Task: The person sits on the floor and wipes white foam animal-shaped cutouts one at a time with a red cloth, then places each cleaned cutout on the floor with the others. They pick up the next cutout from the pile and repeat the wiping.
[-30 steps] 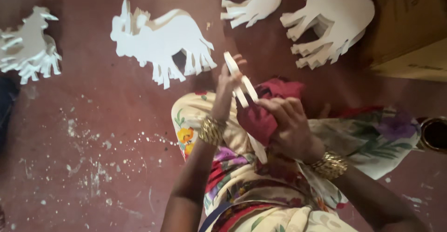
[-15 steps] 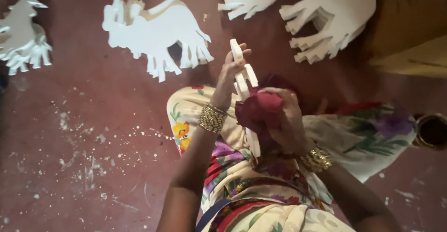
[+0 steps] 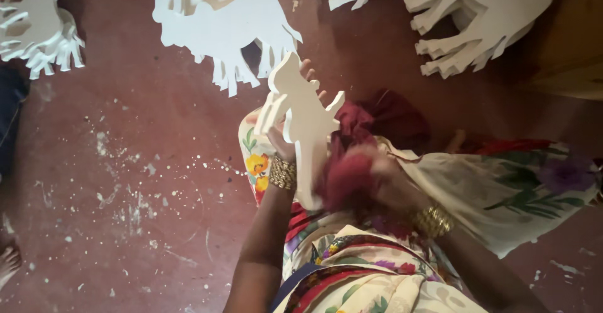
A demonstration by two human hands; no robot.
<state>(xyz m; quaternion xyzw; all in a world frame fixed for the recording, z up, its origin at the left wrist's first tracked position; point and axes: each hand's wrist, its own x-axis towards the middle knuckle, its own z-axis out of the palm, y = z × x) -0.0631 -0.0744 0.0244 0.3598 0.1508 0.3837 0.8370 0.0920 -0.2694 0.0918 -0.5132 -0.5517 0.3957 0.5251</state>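
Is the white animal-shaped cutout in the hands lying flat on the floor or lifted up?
Lifted up: the white animal-shaped cutout is gripped by the left hand above the lap, off the red floor.

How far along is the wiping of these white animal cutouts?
Done: cannot tell; stacks of white cutouts lie on the red floor. In hand: the left hand holds one animal cutout while the right hand presses a dark red cloth against it. Left: finishing this piece.
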